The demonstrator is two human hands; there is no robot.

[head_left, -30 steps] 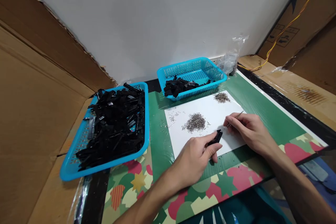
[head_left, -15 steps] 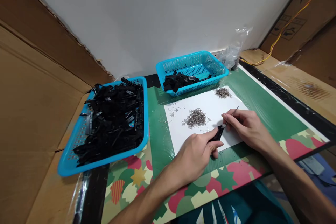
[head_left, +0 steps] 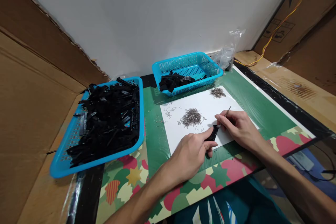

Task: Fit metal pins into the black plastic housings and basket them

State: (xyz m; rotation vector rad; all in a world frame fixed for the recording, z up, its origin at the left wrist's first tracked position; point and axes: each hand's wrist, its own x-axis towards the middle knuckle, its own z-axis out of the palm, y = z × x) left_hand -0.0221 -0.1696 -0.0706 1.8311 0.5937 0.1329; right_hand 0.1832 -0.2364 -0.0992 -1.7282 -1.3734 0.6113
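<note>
My left hand [head_left: 193, 150] is closed around a small black plastic part [head_left: 213, 133], pinched between thumb and fingers above the front of a white sheet [head_left: 172, 136]. Close on its right, my right hand [head_left: 237, 124] grips a thin metal tool that looks like tweezers [head_left: 228, 110]. The tool's lower end meets the upper end of the black part; fingers hide the exact contact. A heap of tiny bent metal wire pieces [head_left: 192, 117] lies on the sheet, left of my hands. Farther back on the sheet is a smaller heap of metal pieces [head_left: 217, 93].
A blue basket [head_left: 141, 119] full of black plastic parts [head_left: 107, 119] stands at left. Behind the sheet, another blue basket [head_left: 183, 59] holds fewer black parts. A clear plastic bag [head_left: 225, 57] sits beside it near the wall. Cardboard [head_left: 31, 87] borders the left side.
The whole view has shifted slightly, so everything appears a little farther left. Both hands keep their grips, and the tool stays at the black part.
</note>
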